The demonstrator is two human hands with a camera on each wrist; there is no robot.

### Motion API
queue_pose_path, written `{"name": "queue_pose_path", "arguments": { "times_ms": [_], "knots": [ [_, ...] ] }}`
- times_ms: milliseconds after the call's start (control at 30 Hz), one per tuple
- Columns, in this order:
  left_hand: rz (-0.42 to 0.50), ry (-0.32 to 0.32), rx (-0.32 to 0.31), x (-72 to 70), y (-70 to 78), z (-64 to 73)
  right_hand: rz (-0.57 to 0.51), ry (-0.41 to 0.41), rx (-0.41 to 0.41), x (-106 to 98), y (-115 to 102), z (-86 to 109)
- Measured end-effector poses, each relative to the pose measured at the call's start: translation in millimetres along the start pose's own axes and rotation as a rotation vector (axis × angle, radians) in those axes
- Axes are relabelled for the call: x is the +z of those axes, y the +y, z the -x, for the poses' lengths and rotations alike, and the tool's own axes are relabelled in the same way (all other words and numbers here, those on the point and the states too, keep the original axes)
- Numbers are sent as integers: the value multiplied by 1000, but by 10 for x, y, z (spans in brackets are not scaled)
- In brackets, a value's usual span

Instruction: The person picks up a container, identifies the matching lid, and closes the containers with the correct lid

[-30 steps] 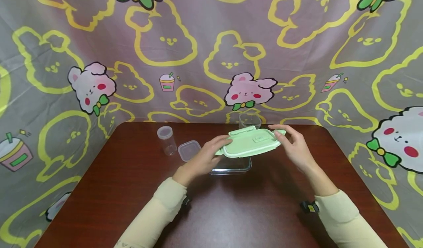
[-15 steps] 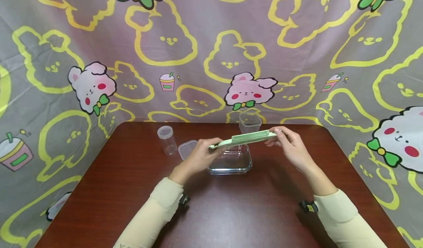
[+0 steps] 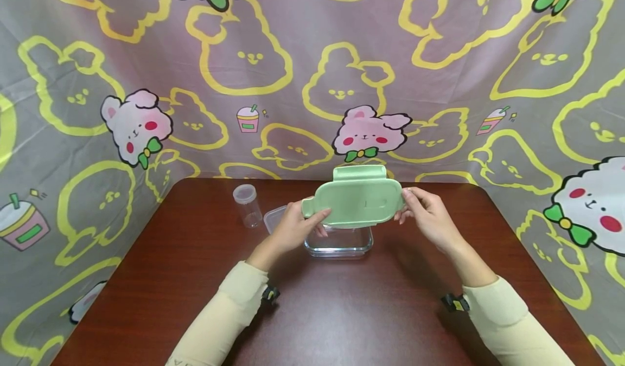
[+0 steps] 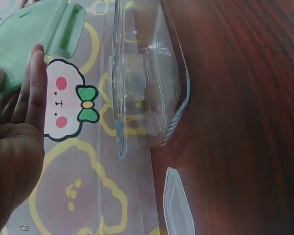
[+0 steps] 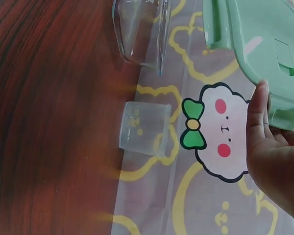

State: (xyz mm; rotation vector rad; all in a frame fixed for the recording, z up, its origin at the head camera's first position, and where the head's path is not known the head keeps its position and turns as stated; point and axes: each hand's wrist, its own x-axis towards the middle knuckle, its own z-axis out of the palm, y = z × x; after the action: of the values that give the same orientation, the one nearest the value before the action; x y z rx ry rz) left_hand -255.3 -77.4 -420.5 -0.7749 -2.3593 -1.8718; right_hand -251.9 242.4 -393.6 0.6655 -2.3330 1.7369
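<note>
A green lid (image 3: pixel 358 198) with side flaps is held up between both hands, its broad face tilted toward the head camera. My left hand (image 3: pixel 292 225) grips its left end, thumb across the face; the left wrist view shows the fingers (image 4: pixel 36 88) stretched at the lid. At the other end, my right hand (image 3: pixel 429 214) pinches the lid between thumb and fingers. Below the lid, a rectangular glass container (image 3: pixel 342 246) rests on the table, partly covered from the head camera. In the right wrist view, a rectangular vent tab (image 5: pixel 283 55) shows on the lid.
A clear lidded jar (image 3: pixel 250 209) stands on the brown table (image 3: pixel 342 322) to the left. A small square translucent lid (image 3: pixel 273 218) lies beside it, partly behind my left hand. A small plastic cup (image 5: pixel 144 128) appears in the right wrist view. A patterned cloth (image 3: pixel 273 84) hangs behind.
The green lid has turned from slanted, through edge-on, to tilted up with a broad face toward the head camera. It now hides the plastic cup there. Both hands keep hold of its ends.
</note>
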Motion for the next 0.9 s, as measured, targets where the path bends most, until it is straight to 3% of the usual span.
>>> {"name": "queue_pose_path", "arguments": {
  "times_ms": [233,400,633,767,900],
  "knots": [
    [65,23,-51,-3,74,18,35,13,45,36,-7,-2],
    [124,32,-59,-12,32,2,49,15,34,56,-24,0],
    [137,123,6,-20,-38,-17,11,24,11,94,-24,-15],
    [157,134,50,-24,-40,-15,-15,44,-8,112,-16,-31],
    [120,153,77,-34,-39,-13,-35,67,-14,132,-13,-44]
  ]
}}
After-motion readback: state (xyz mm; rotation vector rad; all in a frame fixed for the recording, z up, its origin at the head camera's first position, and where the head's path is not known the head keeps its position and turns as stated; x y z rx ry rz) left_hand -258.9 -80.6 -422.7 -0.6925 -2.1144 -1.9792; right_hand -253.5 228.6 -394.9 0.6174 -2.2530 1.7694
